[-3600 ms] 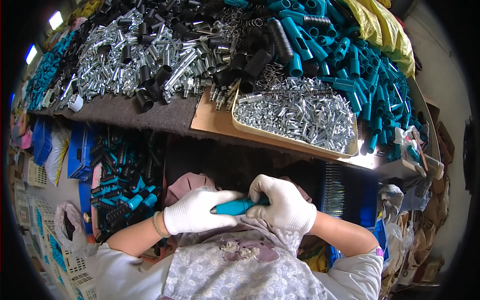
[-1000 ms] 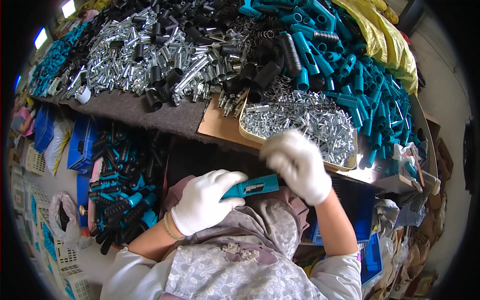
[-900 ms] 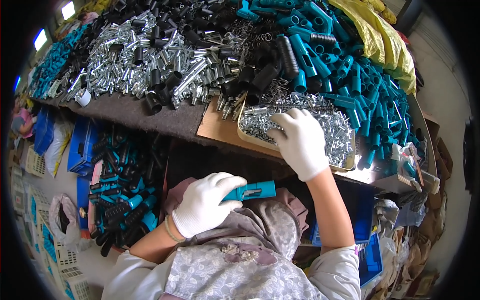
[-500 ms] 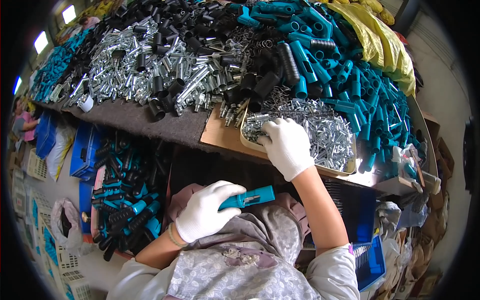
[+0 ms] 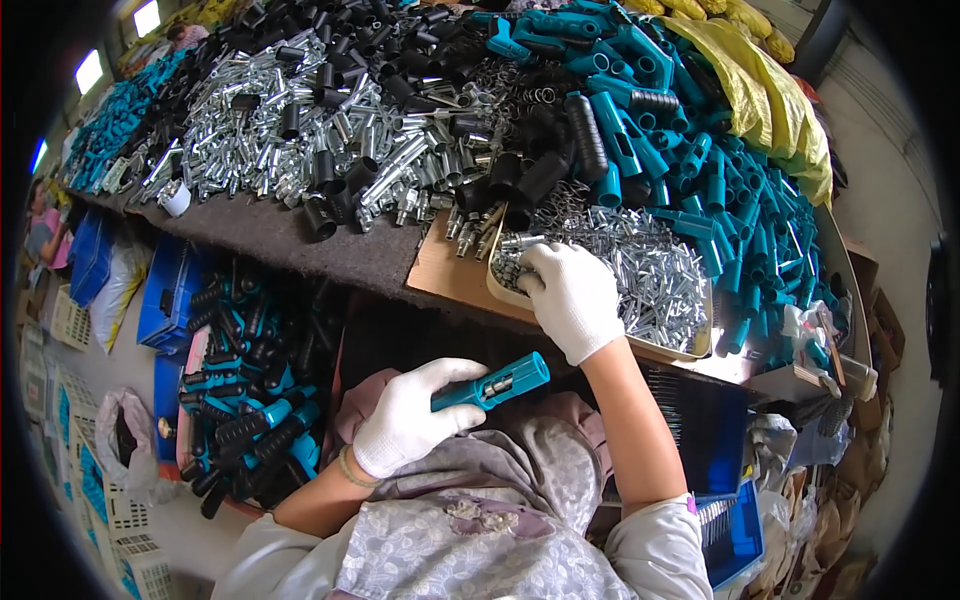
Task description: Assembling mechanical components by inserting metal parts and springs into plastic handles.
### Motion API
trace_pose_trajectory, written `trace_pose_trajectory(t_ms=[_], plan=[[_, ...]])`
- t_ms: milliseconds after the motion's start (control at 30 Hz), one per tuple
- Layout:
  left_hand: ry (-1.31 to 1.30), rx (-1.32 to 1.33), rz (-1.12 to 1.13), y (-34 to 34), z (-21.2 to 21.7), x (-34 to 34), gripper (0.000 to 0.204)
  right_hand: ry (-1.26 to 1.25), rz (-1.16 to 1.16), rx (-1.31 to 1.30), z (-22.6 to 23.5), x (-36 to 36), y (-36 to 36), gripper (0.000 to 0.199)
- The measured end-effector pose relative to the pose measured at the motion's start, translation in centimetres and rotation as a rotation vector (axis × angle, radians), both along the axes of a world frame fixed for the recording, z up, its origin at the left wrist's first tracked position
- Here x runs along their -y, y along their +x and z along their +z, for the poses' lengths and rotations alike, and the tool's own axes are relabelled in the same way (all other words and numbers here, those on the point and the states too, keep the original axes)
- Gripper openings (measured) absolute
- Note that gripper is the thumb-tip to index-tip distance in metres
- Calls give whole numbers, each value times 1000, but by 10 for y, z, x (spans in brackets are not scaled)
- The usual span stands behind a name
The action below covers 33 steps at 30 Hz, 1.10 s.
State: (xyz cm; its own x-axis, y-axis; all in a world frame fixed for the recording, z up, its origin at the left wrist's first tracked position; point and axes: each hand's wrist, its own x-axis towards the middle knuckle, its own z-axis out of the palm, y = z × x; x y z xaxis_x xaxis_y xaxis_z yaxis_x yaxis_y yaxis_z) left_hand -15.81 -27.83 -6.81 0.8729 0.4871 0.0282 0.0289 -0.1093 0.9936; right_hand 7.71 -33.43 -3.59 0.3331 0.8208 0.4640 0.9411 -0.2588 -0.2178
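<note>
My left hand [image 5: 415,415], in a white glove, is wrapped round a teal plastic tubular housing [image 5: 518,374]. A slot in the housing's side shows shiny metal parts inside, and its round end points up to the right. My right hand [image 5: 574,298], also white-gloved, reaches into the left end of a shallow cream tray [image 5: 700,345]. Its fingertips are pinched together among the small metal parts; what they hold, if anything, is hidden. Many small silver pins [image 5: 655,285] fill the tray to the right of this hand.
Behind the tray lie springs, black sleeves [image 5: 540,178] and a heap of teal housings [image 5: 735,210]. Silver metal parts [image 5: 255,150] are piled at the left. Below the bench, a container holds teal-and-black handles [image 5: 250,420]. A blue bin [image 5: 735,535] stands at my right. Another person [image 5: 48,235] is far left.
The teal housing in my left hand has turned and tilted up, so its slot and round end show more. My right hand stays in the tray with barely any shift.
</note>
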Motion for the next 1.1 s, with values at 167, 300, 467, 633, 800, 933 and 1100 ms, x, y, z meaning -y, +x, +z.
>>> trace_pose_trajectory(t_ms=[167,300,467,633,800,933,1100], plan=[[-13,45,-13,0,-5,-3,42,-77,13,14,2,5,9,11],[-246,48,30,-2,-10,-10,42,177,-57,-8,3,18,6,5],[-545,41,22,4,-6,-12,50,229,-90,-50,2,26,4,4],[-619,55,13,6,-10,-14,53,254,-117,-112,-1,27,7,8],[-683,60,25,4,-16,-14,54,280,-126,-116,1,28,7,10],[-712,76,52,5,-14,-14,51,343,-89,-153,8,36,-3,12],[-679,127,93,7,-10,-11,46,225,56,-555,11,51,-63,16]])
